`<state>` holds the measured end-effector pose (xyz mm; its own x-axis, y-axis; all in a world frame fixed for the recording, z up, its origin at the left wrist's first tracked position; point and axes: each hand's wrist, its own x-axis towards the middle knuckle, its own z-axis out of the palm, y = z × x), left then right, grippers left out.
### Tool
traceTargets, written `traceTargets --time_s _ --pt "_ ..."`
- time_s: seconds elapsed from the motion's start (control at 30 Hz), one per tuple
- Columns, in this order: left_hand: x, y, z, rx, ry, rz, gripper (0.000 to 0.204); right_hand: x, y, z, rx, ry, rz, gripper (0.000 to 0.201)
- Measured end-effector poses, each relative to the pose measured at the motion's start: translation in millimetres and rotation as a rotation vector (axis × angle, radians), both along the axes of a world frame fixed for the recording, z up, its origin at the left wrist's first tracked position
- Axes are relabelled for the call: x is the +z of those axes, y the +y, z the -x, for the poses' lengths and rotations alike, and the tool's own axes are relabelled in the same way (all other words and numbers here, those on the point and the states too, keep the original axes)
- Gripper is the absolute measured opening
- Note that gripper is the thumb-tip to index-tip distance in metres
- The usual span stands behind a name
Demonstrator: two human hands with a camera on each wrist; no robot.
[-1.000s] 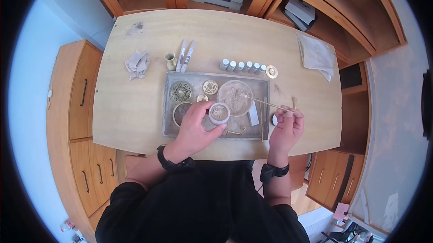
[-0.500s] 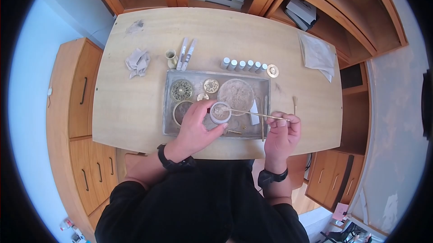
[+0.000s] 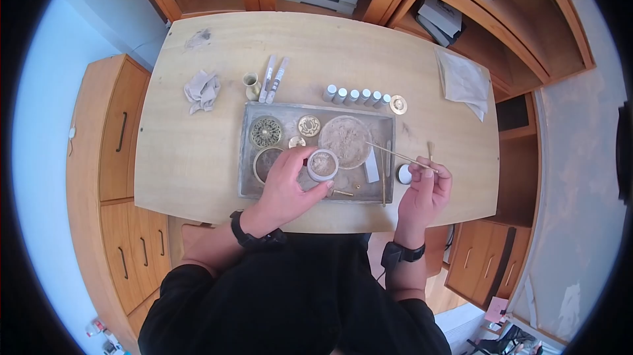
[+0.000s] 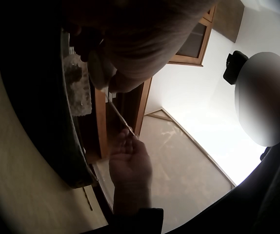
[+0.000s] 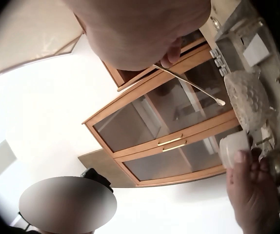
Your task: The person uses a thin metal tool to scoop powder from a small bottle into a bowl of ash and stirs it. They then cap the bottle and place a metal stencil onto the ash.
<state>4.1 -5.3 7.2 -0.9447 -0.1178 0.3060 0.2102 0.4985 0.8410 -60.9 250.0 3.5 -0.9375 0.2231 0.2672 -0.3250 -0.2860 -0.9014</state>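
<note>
My left hand (image 3: 288, 187) holds a small white jar (image 3: 323, 165) of greyish-brown powder over the front of the tray, thumb and fingers around its sides. The right hand (image 3: 424, 190) pinches the end of a thin brass spoon (image 3: 402, 156). Its small tip is over the right rim of a wide glass bowl (image 3: 344, 141) of similar powder, apart from the jar. In the right wrist view the spoon's scoop (image 5: 220, 102) looks pale, and the bowl's wall (image 5: 247, 100) is bumpy.
A grey tray (image 3: 247, 188) carries the bowl, an openwork brass lid (image 3: 266, 131), a round brass plate (image 3: 308, 125) and a white block (image 3: 372, 166). Several small vials (image 3: 353, 96), a brass vase (image 3: 251, 85) and crumpled cloth (image 3: 202, 91) stand behind. A white round lid (image 3: 405, 174) lies by my right hand.
The spoon tip went from over the bowl into the jar's mouth, then back out to the bowl's right rim. My right hand shifted left, then right again; my left hand barely moved.
</note>
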Motion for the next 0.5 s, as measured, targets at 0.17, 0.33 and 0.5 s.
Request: traceTargets --time_s 0.17,0.33,0.5 --pt "0.4 1.3 0.2 0.001 0.001 0.003 0.059 -6.0 4.6 1.9 -0.058 -0.042 -0.216 0.013" --pt "-0.2 1.1 0.5 -0.003 -0.002 0.006 0.06 -3.1 -0.1 -4.0 -0.05 -0.04 -0.276 0.014" --pt "-0.9 0.9 0.2 -0.006 -0.006 0.005 0.06 -5.2 -0.5 -3.4 -0.044 -0.088 -0.209 0.013"
